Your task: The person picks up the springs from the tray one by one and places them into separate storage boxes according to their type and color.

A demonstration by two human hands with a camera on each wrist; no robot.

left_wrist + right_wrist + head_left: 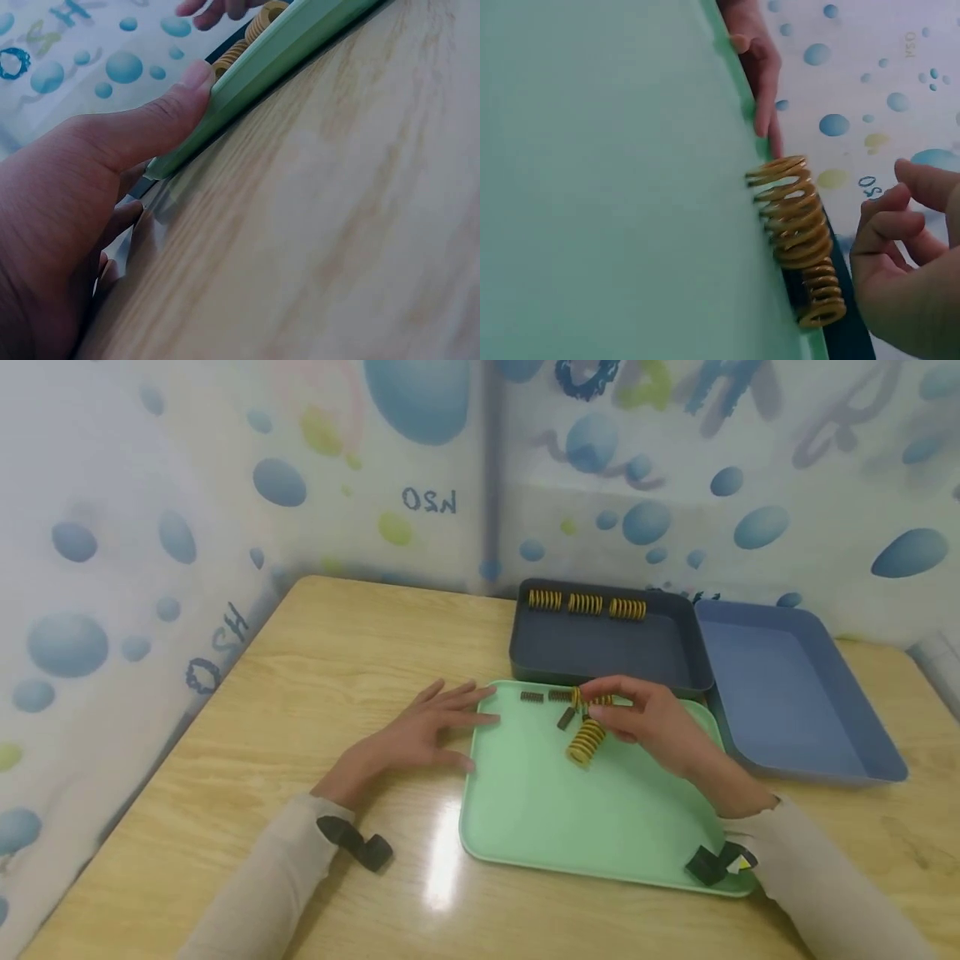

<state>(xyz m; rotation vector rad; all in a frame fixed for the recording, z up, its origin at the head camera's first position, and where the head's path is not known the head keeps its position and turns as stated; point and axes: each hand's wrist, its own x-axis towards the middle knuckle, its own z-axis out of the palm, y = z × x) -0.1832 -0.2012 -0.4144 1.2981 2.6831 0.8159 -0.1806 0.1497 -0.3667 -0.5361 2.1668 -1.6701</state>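
My left hand [420, 731] rests with spread fingers at the left rim of the light green tray [592, 818]; its thumb touches the rim in the left wrist view. Over the tray's far side hovers my right hand [652, 722], fingers loosely bent, nothing visible between them in the right wrist view. Below it a yellow coil spring [587, 742] lies tilted, with another yellow spring [823, 292] behind it. Small dark springs lie near the far rim, among them one at the left [532, 697] and a slanted one [566, 719]. The fingers partly hide the springs there.
Behind the green tray stands a dark grey tray [600, 647] with three yellow springs [585, 604] in a row along its back. A blue-grey tray [795, 693] sits to its right. Wooden table [360, 635] surrounds them, with a patterned wall covering behind.
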